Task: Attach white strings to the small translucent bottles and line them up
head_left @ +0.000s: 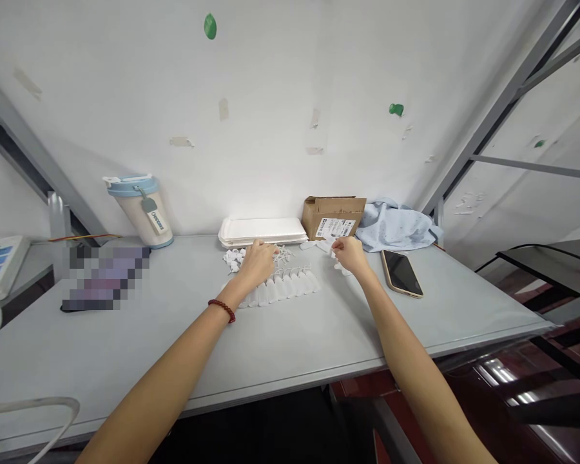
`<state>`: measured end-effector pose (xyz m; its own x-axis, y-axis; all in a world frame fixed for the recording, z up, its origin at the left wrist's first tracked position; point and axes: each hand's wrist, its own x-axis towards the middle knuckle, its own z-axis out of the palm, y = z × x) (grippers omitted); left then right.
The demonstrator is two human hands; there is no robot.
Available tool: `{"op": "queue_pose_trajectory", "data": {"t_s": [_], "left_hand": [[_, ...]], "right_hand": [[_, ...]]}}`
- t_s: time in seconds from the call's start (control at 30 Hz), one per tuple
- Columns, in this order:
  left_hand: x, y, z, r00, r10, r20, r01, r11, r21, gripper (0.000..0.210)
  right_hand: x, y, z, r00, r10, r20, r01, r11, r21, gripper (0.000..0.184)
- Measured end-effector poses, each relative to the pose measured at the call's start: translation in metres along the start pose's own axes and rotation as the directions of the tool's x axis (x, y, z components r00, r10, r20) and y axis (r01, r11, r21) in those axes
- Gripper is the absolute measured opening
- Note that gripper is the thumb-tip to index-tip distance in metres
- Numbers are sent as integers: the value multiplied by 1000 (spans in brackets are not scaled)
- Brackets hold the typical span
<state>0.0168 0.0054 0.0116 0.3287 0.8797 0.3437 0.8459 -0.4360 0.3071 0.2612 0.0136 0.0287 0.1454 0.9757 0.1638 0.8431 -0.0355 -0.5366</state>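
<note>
A row of translucent white plastic pieces (280, 288), with thin loops at their far ends, lies across the middle of the table. My left hand (258, 263) is over the small white parts (234, 259) behind this row, its fingers curled down and partly hidden. Thin white strips (283, 256) lie just right of that hand. On the right, my right hand (350, 254) is closed in a pinch on a small white plastic piece (334, 253). More translucent white pieces (309, 245) lie beside and beneath it.
Behind the parts are a stack of white trays (263, 230), a cardboard box (336, 218) and a light blue cloth (397, 225). A phone (402, 273) lies to the right. At left stand a tumbler (142, 209) and, in front, a pixelated flat item (106, 278).
</note>
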Motion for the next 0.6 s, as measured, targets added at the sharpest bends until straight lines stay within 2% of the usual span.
{"op": "queue_pose_trajectory", "data": {"t_s": [0.13,0.33,0.43,0.6], "left_hand": [[0,1,1,998,55,26,-55,998,17,41],[1,-1,6,983,158,93,-163,986,44,48],[1,-1,8,976,157,150,-168,984,62,50],[2,3,13,972,149,182,-164,984,73,48]], "right_hand": [[1,4,-2,999,-9,-42,5,995,-104,33],[-2,2,-3,1000,16,-4,-17,977,-213,36],[-6,0,-7,998,65,12,-59,963,-263,35],[-8,1,-16,988,153,-5,-145,928,-343,28]]}}
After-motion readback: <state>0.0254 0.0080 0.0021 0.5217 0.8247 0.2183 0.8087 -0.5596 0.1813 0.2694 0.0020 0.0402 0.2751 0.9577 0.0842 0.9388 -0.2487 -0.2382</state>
